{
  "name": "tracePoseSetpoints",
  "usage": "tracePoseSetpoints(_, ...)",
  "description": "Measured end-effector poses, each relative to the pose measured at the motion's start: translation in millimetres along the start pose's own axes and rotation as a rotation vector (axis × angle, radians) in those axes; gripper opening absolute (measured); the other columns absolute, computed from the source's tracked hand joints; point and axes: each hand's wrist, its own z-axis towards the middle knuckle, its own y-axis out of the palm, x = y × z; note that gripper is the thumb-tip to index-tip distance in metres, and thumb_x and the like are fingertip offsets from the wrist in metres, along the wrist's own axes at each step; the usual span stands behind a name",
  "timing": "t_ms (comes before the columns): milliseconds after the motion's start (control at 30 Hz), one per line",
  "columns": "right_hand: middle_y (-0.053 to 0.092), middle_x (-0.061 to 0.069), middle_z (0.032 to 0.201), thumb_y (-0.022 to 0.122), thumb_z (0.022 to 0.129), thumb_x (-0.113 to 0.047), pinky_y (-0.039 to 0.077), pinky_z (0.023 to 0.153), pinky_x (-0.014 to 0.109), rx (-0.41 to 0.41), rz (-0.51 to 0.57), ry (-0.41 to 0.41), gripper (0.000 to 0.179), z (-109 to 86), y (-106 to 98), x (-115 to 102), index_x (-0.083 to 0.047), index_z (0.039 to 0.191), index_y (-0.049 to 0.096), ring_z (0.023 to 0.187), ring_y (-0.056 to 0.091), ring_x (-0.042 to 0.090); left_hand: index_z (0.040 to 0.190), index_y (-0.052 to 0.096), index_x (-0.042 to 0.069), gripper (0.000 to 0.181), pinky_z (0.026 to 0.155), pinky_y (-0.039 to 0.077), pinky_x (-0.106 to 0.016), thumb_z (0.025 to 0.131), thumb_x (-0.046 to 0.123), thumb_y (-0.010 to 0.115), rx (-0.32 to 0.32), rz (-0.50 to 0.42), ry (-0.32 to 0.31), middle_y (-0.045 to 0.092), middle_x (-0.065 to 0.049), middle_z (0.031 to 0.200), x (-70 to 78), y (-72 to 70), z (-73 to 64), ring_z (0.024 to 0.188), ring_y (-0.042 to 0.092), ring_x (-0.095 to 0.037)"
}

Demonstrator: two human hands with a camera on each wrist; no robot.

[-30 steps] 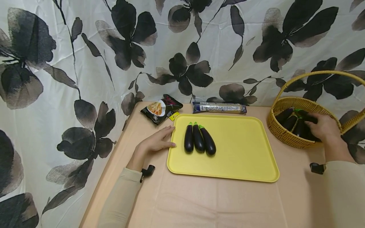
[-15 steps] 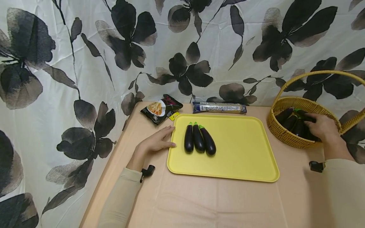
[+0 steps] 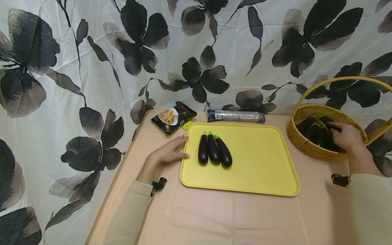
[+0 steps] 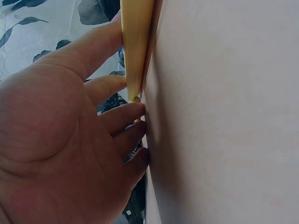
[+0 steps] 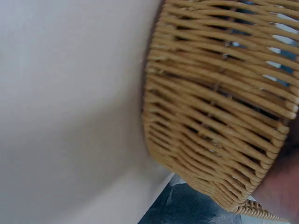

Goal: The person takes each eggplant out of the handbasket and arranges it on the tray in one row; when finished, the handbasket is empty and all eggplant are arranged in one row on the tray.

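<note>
My left hand (image 3: 166, 150) lies at the left edge of a yellow tray (image 3: 260, 160), fingers extended. In the left wrist view, the thumb and a fingertip of this hand (image 4: 51, 121) touch the tray's side (image 4: 137, 42). Three dark purple eggplants (image 3: 213, 149) with green tops lie side by side on the tray's left half. At the right, my right hand (image 3: 347, 136) reaches into a wicker basket (image 3: 309, 149) and holds the end of an eggplant (image 3: 327, 121) between thumb and fingers. Several more eggplants (image 3: 312, 132) lie there. The basket wall (image 5: 210, 102) hides most of this hand in the right wrist view.
Behind the tray lie a black food packet (image 3: 173, 117) and a long blue-and-clear package (image 3: 235, 115). The basket's tall handle (image 3: 340, 79) arches above its opening. A floral curtain (image 3: 196, 51) hangs behind and to the left of the table (image 3: 214, 217).
My right hand shifts only slightly inside the basket, staying at the same eggplant. The left hand, the tray and its three eggplants keep their places.
</note>
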Motion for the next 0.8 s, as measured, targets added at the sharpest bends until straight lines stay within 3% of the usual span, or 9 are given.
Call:
tracePoseSetpoints(200,0.027,0.045,0.154,0.024,0.113,-0.033,0.038,0.068,0.044,0.007,0.151,0.039,0.058,-8.3,-2,-4,-0.005,0.163,0.026,0.103,0.039,0.053,0.167,0.026,0.017,0.089,0.133,0.012,-0.049,0.097,0.048,0.072,0.003,-0.003,-0.004,0.016,-0.013,0.175,0.3,-0.2,-0.7,0.163,0.011,-0.030)
tracePoseSetpoints(267,0.030,0.041,0.152,0.025,0.112,-0.039,0.037,0.060,0.039,0.019,0.200,0.045,0.060,-11.4,0,-7,-0.011,0.165,0.025,0.091,0.044,0.045,0.167,0.026,0.016,0.089,0.133,0.012,-0.050,0.097,0.047,0.072,0.004,-0.003,-0.003,0.016,-0.013,0.175,0.2,-0.1,-0.9,0.163,0.011,-0.031)
tracePoseSetpoints(367,0.032,0.036,0.152,0.032,0.111,-0.045,0.039,0.060,0.033,0.045,0.286,0.068,0.060,-17.2,3,-15,-0.021,0.166,0.028,0.092,0.048,0.033,0.167,0.026,0.016,0.089,0.133,0.012,-0.050,0.097,0.047,0.072,0.005,-0.003,-0.002,0.016,-0.014,0.175,0.0,0.1,-0.8,0.163,0.011,-0.031)
tracePoseSetpoints(433,0.030,0.032,0.155,0.039,0.109,-0.048,0.043,0.057,0.027,0.063,0.351,0.090,0.059,-21.4,6,-22,-0.029,0.165,0.032,0.085,0.051,0.018,0.167,0.026,0.016,0.089,0.133,0.012,-0.050,0.097,0.047,0.072,0.004,-0.003,-0.003,0.016,-0.014,0.175,0.4,0.3,-0.6,0.163,0.011,-0.031)
tracePoseSetpoints(500,0.031,0.027,0.154,0.046,0.108,-0.048,0.046,0.060,0.022,0.077,0.410,0.102,0.057,-26.7,7,-30,-0.035,0.163,0.036,0.094,0.052,0.012,0.167,0.026,0.016,0.089,0.133,0.012,-0.050,0.097,0.047,0.072,0.003,-0.002,-0.007,0.016,-0.014,0.175,0.5,0.6,-0.2,0.163,0.011,-0.030)
tracePoseSetpoints(667,0.035,0.020,0.144,0.055,0.105,-0.045,0.044,0.055,0.029,0.081,0.462,0.070,0.062,-40.7,8,-49,-0.044,0.162,0.031,0.085,0.049,0.011,0.167,0.026,0.015,0.090,0.133,0.012,-0.050,0.097,0.047,0.072,0.003,-0.001,-0.007,0.016,-0.014,0.175,0.8,1.1,0.4,0.163,0.011,-0.031)
tracePoseSetpoints(700,0.034,0.022,0.148,0.054,0.106,-0.044,0.043,0.053,0.030,0.070,0.473,0.059,0.063,-43.2,8,-51,-0.044,0.163,0.028,0.078,0.048,0.012,0.167,0.026,0.015,0.090,0.133,0.012,-0.050,0.097,0.047,0.072,0.004,-0.001,-0.006,0.016,-0.014,0.175,0.9,1.0,0.4,0.163,0.011,-0.031)
tracePoseSetpoints(800,0.020,0.026,0.161,0.050,0.108,-0.044,0.041,0.054,0.030,0.040,0.496,0.049,0.062,-51.6,10,-61,-0.045,0.163,0.023,0.082,0.043,0.011,0.167,0.026,0.015,0.090,0.133,0.013,-0.050,0.097,0.047,0.072,0.005,0.002,-0.005,0.016,-0.014,0.175,0.8,0.4,-0.5,0.163,0.011,-0.031)
